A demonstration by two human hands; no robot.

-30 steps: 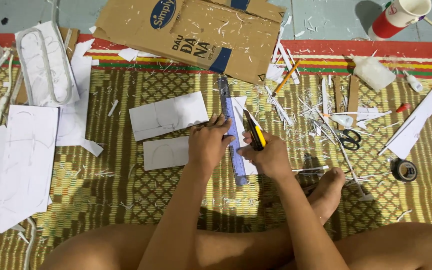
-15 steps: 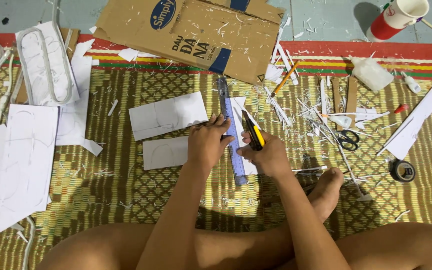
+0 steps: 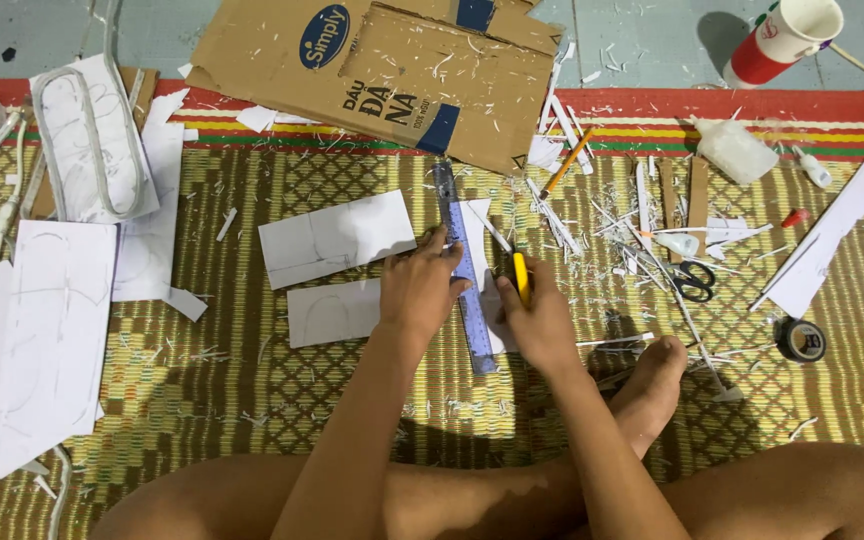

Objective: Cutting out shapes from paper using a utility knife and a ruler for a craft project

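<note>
My left hand [image 3: 420,288] presses flat on a long blue ruler [image 3: 460,262] that lies on a white foam sheet [image 3: 478,230] on the woven mat. My right hand [image 3: 539,318] grips a yellow utility knife [image 3: 520,276] just right of the ruler's edge, blade end pointing away from me. Two white rectangular pieces, a larger one [image 3: 336,238] and a smaller one [image 3: 332,312], lie just left of my left hand.
A flattened cardboard box [image 3: 392,70] lies at the top. White sheets [image 3: 32,340] and cut-outs [image 3: 92,140] fill the left. Scissors [image 3: 694,280], a pencil [image 3: 567,162], a tape roll [image 3: 800,339], a glue bottle [image 3: 735,150] and a red cup [image 3: 782,40] sit right. My foot [image 3: 652,385] rests near the ruler.
My right hand has drawn the knife slightly back along the ruler toward me. The left hand stays pressed on the ruler.
</note>
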